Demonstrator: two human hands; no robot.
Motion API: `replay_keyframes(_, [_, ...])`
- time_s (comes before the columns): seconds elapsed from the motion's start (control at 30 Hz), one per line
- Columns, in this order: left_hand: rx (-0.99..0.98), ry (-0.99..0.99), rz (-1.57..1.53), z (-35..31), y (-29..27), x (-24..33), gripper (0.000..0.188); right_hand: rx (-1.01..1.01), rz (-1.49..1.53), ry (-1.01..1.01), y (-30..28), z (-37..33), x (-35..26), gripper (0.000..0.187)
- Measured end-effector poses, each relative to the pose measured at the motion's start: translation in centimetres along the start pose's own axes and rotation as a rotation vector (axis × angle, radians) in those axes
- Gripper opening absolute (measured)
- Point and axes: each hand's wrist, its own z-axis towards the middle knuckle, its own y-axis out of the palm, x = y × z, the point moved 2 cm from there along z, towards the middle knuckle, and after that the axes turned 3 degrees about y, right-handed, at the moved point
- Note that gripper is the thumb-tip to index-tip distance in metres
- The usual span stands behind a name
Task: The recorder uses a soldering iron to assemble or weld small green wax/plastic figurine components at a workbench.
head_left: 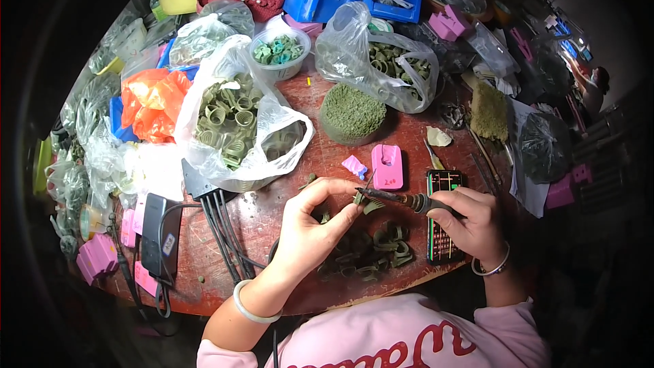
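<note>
Over the near middle of the red table my left hand (300, 228) is closed, pinching a small green wax ring (372, 206) between thumb and fingers. From the right, my right hand (473, 221) is wrapped round the dark handle of a soldering iron (412, 202). Its thin, darkened tip points left and meets the piece at my left fingertips; whether they touch is hard to tell. Below the hands lies a loose pile of green wax rings (385, 249). A phone (446, 232) with a lit screen lies flat beneath my right hand.
Beyond my hands are a pink block (387, 167) and a round green textured pad (352, 114). Plastic bags of green rings (235, 112) (398, 61), a tub of green pieces (279, 54) and blue bins (317, 3) crowd the back. Black cables (225, 232) run at left.
</note>
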Motion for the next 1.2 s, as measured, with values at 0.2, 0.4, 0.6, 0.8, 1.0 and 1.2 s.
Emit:
replay_keyframes(0.2, [0.003, -0.008, 0.000, -0.1, 0.1, -0.1, 0.018, 0.009, -0.005, -0.005, 0.1, -0.2, 0.4, 0.020])
replay_keyframes(0.4, [0.013, 0.004, -0.020, 0.0, 0.2, 0.1, 0.018, 0.019, 0.010, 0.003, 0.1, -0.3, 0.5, 0.021])
replay_keyframes(0.6, [0.017, 0.024, -0.003, 0.0, 0.1, -0.1, 0.018, 0.025, 0.015, 0.003, 0.1, -0.3, 0.5, 0.021])
replay_keyframes(0.8, [0.009, -0.002, -0.020, 0.1, 0.2, 0.1, 0.019, 0.057, 0.025, 0.002, 0.0, -0.6, 1.0, 0.021])
replay_keyframes(1.0, [0.056, -0.032, -0.115, 0.1, 0.5, -0.6, 0.016, 0.269, 0.011, 0.224, -2.5, -1.7, 4.1, 0.018])
replay_keyframes(1.2, [-0.031, -0.464, -0.741, 0.2, -0.2, -0.9, 0.017, 0.493, -0.195, 0.500, -2.8, -2.5, 13.7, 0.029])
